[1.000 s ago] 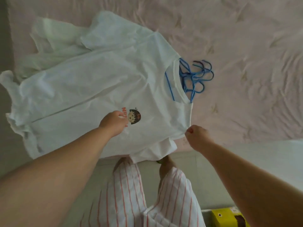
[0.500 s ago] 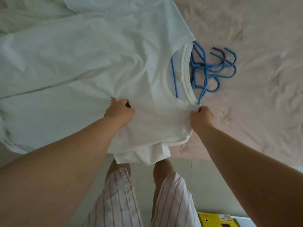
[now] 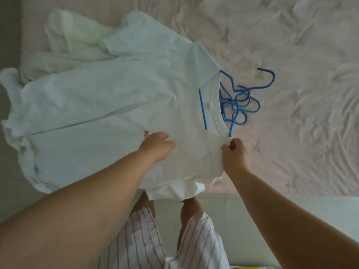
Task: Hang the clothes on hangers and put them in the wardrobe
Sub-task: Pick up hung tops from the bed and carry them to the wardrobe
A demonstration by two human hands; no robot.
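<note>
Partly, the shirt [image 3: 116, 98] print is being hidden by the left hand [image 3: 157, 147], fingers curled into the cloth; its collar (beside the blue hangers [image 3: 240, 100]) is being pinched by the right hand [image 3: 235, 154].

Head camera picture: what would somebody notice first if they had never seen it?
A big white T-shirt spread on the pink bed, with tangled blue hangers poking out at its collar. The right hand pinches the collar's near edge, and the left hand rests on the chest.
</note>
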